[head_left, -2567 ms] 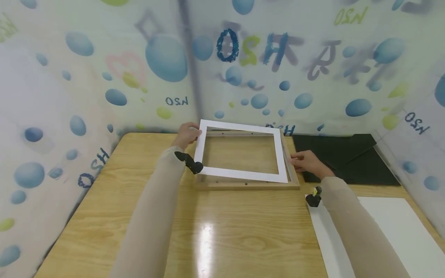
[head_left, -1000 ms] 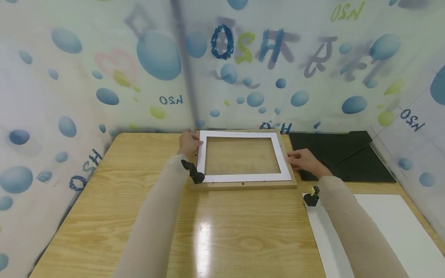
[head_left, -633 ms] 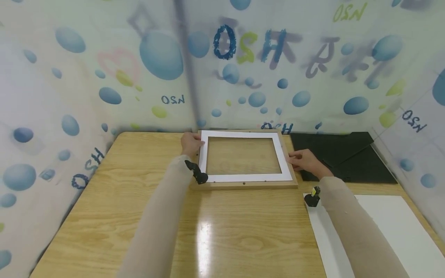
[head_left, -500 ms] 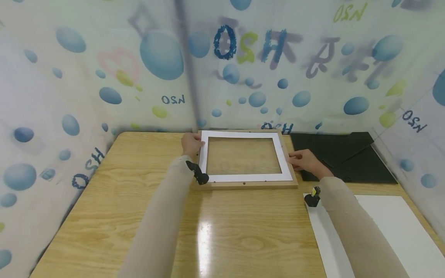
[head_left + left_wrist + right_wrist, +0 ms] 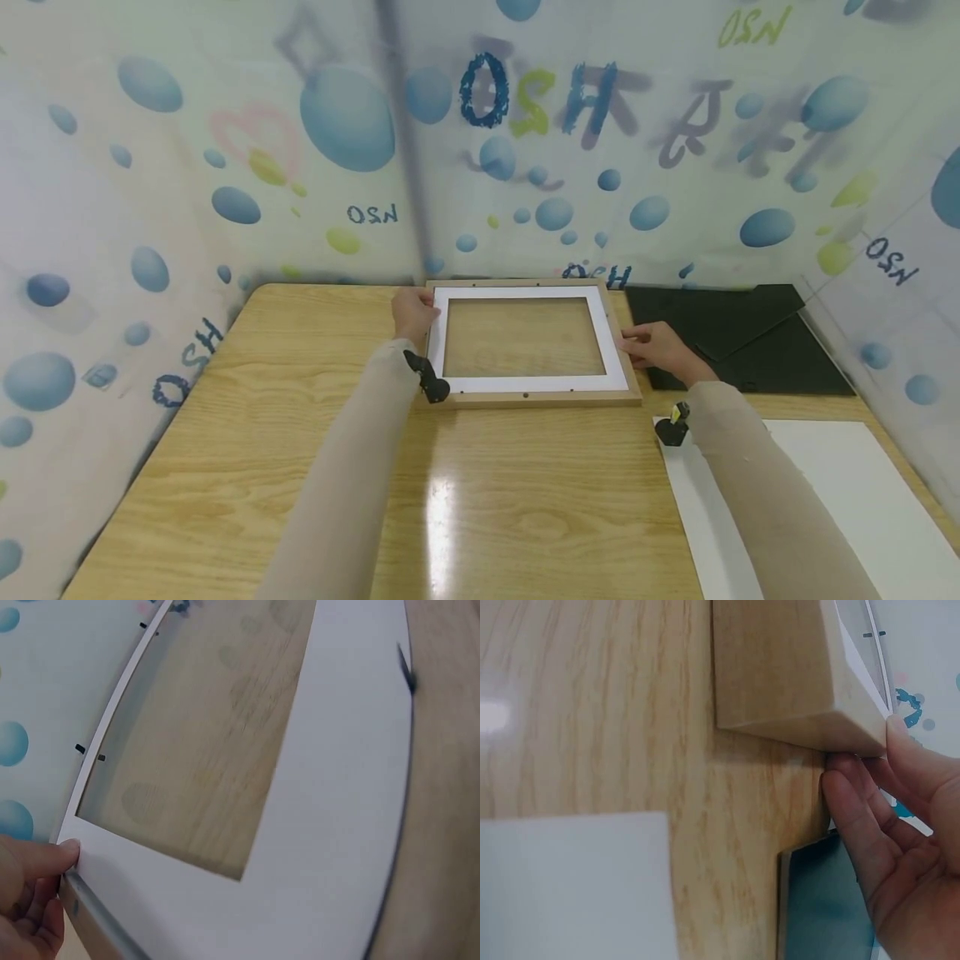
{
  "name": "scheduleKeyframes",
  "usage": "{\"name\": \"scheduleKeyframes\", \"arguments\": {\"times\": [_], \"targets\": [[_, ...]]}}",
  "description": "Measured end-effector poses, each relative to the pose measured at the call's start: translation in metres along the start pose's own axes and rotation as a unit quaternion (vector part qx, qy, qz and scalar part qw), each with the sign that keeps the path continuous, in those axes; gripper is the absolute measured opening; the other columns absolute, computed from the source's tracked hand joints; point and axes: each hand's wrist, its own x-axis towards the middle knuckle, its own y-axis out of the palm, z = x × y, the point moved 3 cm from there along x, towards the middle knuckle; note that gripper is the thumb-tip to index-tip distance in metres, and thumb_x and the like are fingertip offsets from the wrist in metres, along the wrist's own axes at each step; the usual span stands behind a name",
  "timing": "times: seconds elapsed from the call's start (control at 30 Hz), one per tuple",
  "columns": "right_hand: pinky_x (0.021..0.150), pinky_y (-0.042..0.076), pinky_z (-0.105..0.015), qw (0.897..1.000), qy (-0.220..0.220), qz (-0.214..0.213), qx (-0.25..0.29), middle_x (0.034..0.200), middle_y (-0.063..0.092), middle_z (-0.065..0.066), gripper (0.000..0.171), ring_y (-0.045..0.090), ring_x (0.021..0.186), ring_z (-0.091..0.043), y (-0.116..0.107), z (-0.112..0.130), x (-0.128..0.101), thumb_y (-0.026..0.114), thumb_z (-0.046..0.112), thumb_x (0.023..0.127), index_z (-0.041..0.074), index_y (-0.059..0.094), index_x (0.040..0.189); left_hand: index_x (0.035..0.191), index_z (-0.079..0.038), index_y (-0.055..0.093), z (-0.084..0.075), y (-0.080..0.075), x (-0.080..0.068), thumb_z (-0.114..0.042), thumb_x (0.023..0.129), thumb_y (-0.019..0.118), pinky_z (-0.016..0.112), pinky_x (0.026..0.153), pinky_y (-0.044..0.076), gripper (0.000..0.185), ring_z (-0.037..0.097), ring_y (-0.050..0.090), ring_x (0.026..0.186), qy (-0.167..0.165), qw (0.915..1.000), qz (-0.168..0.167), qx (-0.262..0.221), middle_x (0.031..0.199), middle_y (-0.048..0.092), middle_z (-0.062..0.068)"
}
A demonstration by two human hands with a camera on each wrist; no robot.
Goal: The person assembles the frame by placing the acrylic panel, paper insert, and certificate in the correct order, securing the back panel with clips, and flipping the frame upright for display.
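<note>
A light wooden picture frame [image 5: 540,399] lies flat at the far middle of the table [image 5: 262,417]. A white mat board [image 5: 525,384] with a rectangular window lies inside it. My left hand [image 5: 415,310] is at the frame's far left corner. In the left wrist view one fingertip [image 5: 56,855] touches the mat's [image 5: 337,825] corner, the other fingers beside the frame. My right hand [image 5: 654,346] is at the frame's right side. In the right wrist view its fingers [image 5: 855,817] lie nearly straight against the frame's [image 5: 780,675] outer wall, one tip on the top edge.
Black boards [image 5: 742,342] lie overlapped to the right of the frame, close to my right hand. A large white sheet [image 5: 847,492] lies at the near right. Bubble-patterned walls enclose the table on three sides.
The white mat, held tilted above the frame 2.6 s ago, now lies flat inside it. Both hands have stayed at the frame's left and right edges.
</note>
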Motion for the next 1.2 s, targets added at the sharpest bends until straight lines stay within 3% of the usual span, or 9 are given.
{"name": "scheduleKeyframes", "arguments": {"times": [0.2, 0.47, 0.57, 0.7, 0.73, 0.87, 1.0, 1.2], "targets": [[0.077, 0.052, -0.033, 1.000, -0.003, 0.003, -0.004, 0.118, 0.050, -0.030, 0.050, 0.061, 0.090, -0.026, 0.004, 0.004, 0.001, 0.056, 0.020, 0.092, -0.012, 0.043, 0.129, 0.096, 0.005, 0.068, 0.005, -0.009, -0.003, 0.004, 0.074, 0.071, 0.033, 0.070, 0.046, 0.022, 0.023, 0.051, 0.081, -0.010, 0.9999, 0.012, -0.005, 0.087, 0.061, 0.014], [0.076, 0.052, -0.033, 1.000, -0.009, 0.006, -0.001, 0.121, 0.048, -0.032, 0.051, 0.059, 0.095, -0.028, 0.002, 0.005, 0.001, 0.056, 0.020, 0.092, -0.013, 0.042, 0.128, 0.107, 0.006, 0.063, 0.018, -0.034, -0.005, -0.004, 0.079, 0.067, 0.034, 0.078, 0.049, 0.030, 0.028, 0.056, 0.093, -0.039, 0.9922, 0.095, -0.072, 0.102, 0.062, 0.019], [0.078, 0.051, -0.033, 1.000, -0.004, 0.013, 0.003, 0.123, 0.045, -0.032, 0.052, 0.058, 0.098, -0.029, -0.002, 0.005, -0.001, 0.055, 0.021, 0.093, -0.013, 0.040, 0.130, 0.109, 0.007, 0.061, 0.025, -0.042, -0.008, -0.006, 0.078, 0.068, 0.034, 0.076, 0.051, 0.034, 0.026, 0.059, 0.088, -0.044, 0.9817, 0.139, -0.123, 0.103, 0.060, 0.020], [0.080, 0.051, -0.034, 0.999, 0.009, 0.035, 0.015, 0.124, 0.045, -0.031, 0.058, 0.059, 0.096, -0.025, -0.009, 0.005, -0.004, 0.055, 0.025, 0.093, -0.011, 0.036, 0.134, 0.119, 0.008, 0.054, 0.029, -0.048, -0.016, -0.006, 0.083, 0.064, 0.034, 0.077, 0.052, 0.040, 0.026, 0.060, 0.088, -0.064, 0.9636, 0.210, -0.152, 0.111, 0.057, 0.024], [0.079, 0.051, -0.035, 0.999, 0.010, 0.040, 0.016, 0.123, 0.047, -0.030, 0.059, 0.060, 0.095, -0.024, -0.011, 0.006, -0.005, 0.055, 0.027, 0.093, -0.011, 0.035, 0.134, 0.124, 0.008, 0.050, 0.028, -0.049, -0.020, -0.004, 0.085, 0.061, 0.036, 0.083, 0.050, 0.042, 0.028, 0.058, 0.095, -0.081, 0.9599, 0.227, -0.143, 0.117, 0.054, 0.025], [0.078, 0.052, -0.036, 0.999, 0.004, 0.045, 0.013, 0.113, 0.055, -0.028, 0.059, 0.062, 0.089, -0.024, -0.024, 0.011, -0.013, 0.055, 0.029, 0.093, -0.012, 0.037, 0.132, 0.129, 0.006, 0.045, 0.028, -0.051, -0.032, -0.002, 0.087, 0.058, 0.036, 0.084, 0.049, 0.045, 0.029, 0.056, 0.102, -0.090, 0.9442, 0.278, -0.151, 0.121, 0.053, 0.026], [0.078, 0.052, -0.037, 0.999, -0.026, 0.041, 0.002, 0.113, 0.054, -0.031, 0.059, 0.061, 0.093, -0.028, -0.046, 0.010, -0.027, 0.052, 0.031, 0.094, -0.012, 0.038, 0.132, 0.130, 0.007, 0.044, 0.031, -0.052, -0.041, 0.003, 0.087, 0.058, 0.035, 0.083, 0.050, 0.045, 0.027, 0.058, 0.099, -0.099, 0.9351, 0.298, -0.164, 0.124, 0.050, 0.026], [0.076, 0.052, -0.034, 0.999, -0.029, 0.032, -0.010, 0.114, 0.053, -0.030, 0.065, 0.063, 0.087, -0.017, -0.083, -0.002, -0.053, 0.050, 0.036, 0.094, -0.012, 0.034, 0.134, 0.130, 0.006, 0.044, 0.034, -0.053, -0.050, 0.009, 0.083, 0.059, 0.036, 0.083, 0.050, 0.049, 0.021, 0.061, 0.088, -0.115, 0.9300, 0.296, -0.185, 0.123, 0.050, 0.027]]}}
